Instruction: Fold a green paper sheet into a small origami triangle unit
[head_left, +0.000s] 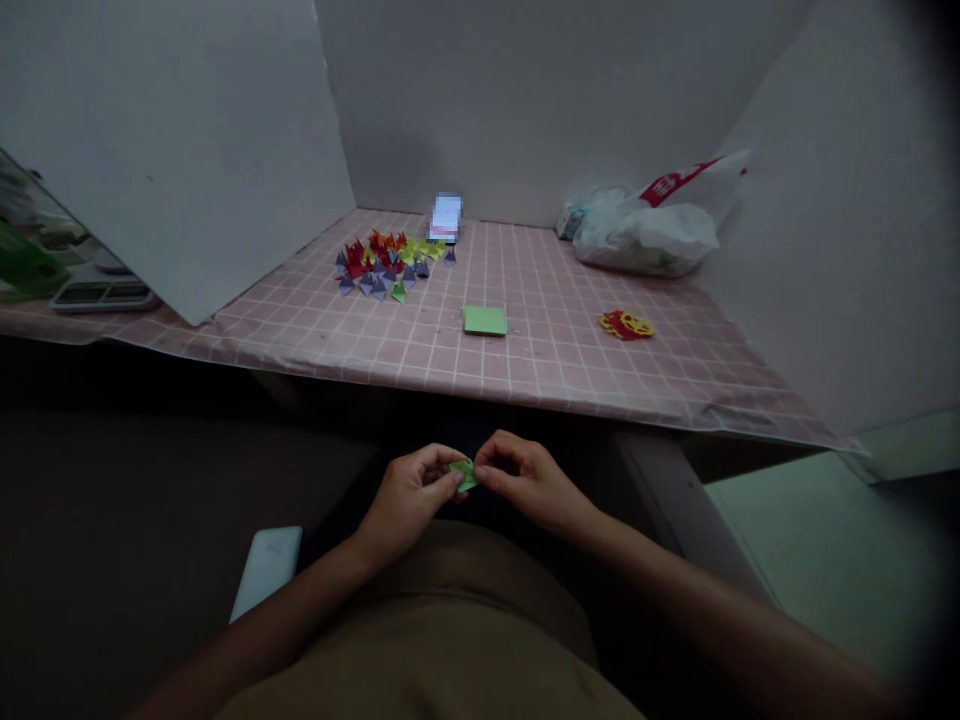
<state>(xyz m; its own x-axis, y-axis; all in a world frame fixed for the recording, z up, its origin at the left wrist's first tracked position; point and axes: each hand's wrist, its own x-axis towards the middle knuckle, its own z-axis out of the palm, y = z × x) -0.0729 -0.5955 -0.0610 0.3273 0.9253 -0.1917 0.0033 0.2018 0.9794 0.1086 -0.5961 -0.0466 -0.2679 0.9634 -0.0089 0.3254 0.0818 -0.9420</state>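
Note:
Between my two hands, above my lap and below the table edge, is a small piece of folded green paper (466, 474). My left hand (411, 495) pinches its left side between thumb and fingers. At its right side, my right hand (531, 478) grips it with thumb and forefinger. Fingertips cover much of the paper, so its folded shape is only partly seen. On the table in front lies a stack of square green paper (485, 320). Farther left stands a cluster of folded paper cranes (382, 262) in purple, red, orange, yellow and green.
A pink checked tablecloth (555, 350) covers the table. A phone (445, 218) leans at the back. To the right are a white plastic bag (649, 235) and a red and yellow cut-out pile (627, 325). White panels (165, 130) surround the table. A pale flat device (268, 570) lies beside my left forearm.

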